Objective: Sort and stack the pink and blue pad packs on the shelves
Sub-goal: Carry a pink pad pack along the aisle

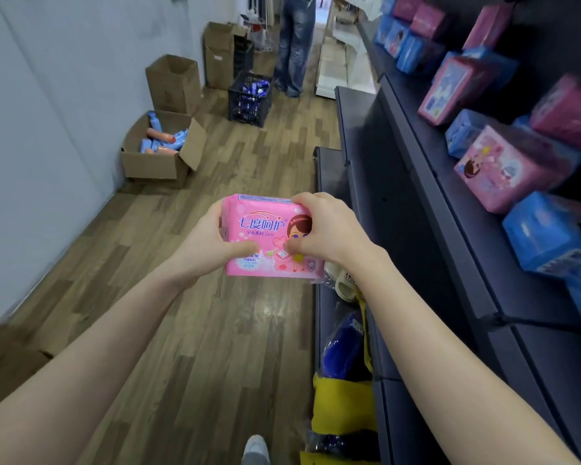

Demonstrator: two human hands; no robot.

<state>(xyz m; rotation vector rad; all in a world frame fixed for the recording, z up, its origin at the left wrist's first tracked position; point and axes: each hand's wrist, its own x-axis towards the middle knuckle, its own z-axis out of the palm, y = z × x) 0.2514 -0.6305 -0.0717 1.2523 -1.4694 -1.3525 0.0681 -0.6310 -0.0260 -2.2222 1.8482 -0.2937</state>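
Note:
A pink pad pack (265,229) with a cartoon girl on its front is held in mid-air over the floor, left of the dark shelves (450,209). My left hand (212,243) grips its left side, thumb on the front. My right hand (329,226) grips its right side, fingers curled over the top edge and thumb on the front. Pink packs (503,169) and blue packs (547,239) lie mixed on the shelves to the right, some tilted.
A yellow bag (342,404) with dark blue items sits at the foot of the shelves. Open cardboard boxes (161,152) stand along the left wall, one holding bottles. A black crate (249,99) and a standing person (296,45) occupy the far aisle.

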